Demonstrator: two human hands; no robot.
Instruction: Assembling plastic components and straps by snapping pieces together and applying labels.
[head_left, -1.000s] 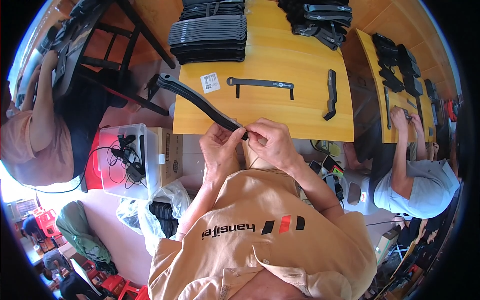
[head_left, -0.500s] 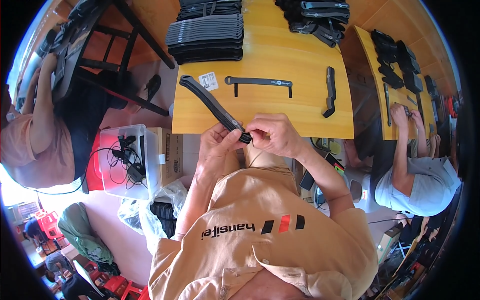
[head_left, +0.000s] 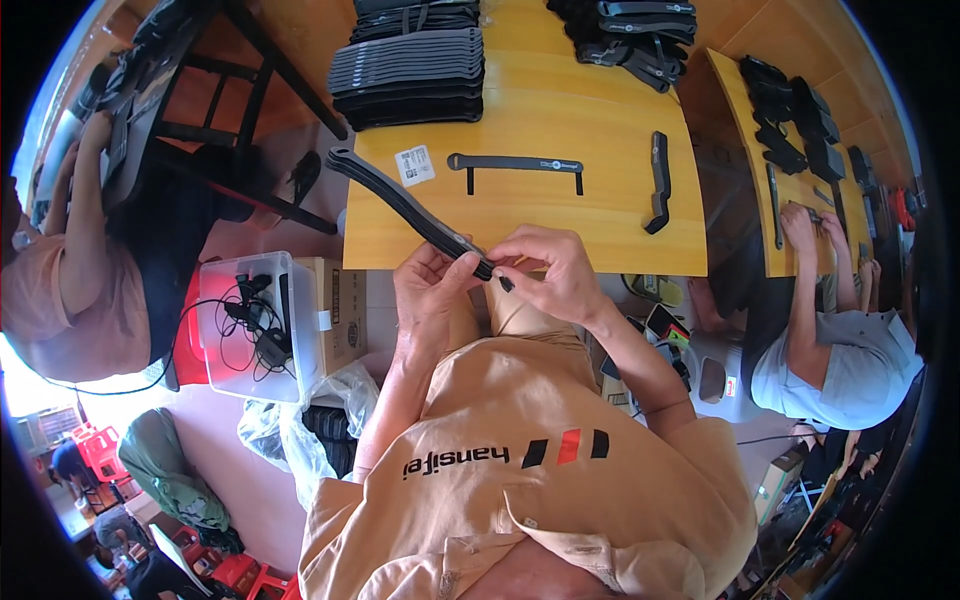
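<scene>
A narrow bundle of dark grey and black straps [head_left: 400, 205] slants from the table's left edge down to my hands. My left hand [head_left: 428, 292] is closed round its near end, thumb on top. At that end the fingers of my right hand [head_left: 555, 275] pinch it, and a small black tip sticks out below them. Beyond my hands on the yellow table [head_left: 420, 230] lies a flat grey strap [head_left: 515, 163], with two short black strips [head_left: 470, 182] pointing toward me from it. A bent dark strap [head_left: 659, 185] lies at the right.
A white label [head_left: 414, 166] is stuck on the table. Stacked straps [head_left: 405, 65] stand at the back left, more bundles [head_left: 640, 45] at the back right. Left below is a clear bin [head_left: 225, 345] with cables. Co-workers sit left and right, one in a light grey shirt [head_left: 835, 365].
The strap bundle has shifted slightly left and its far end now reaches past the table edge. My right-hand fingers have changed their grip, and a black tip now shows below them.
</scene>
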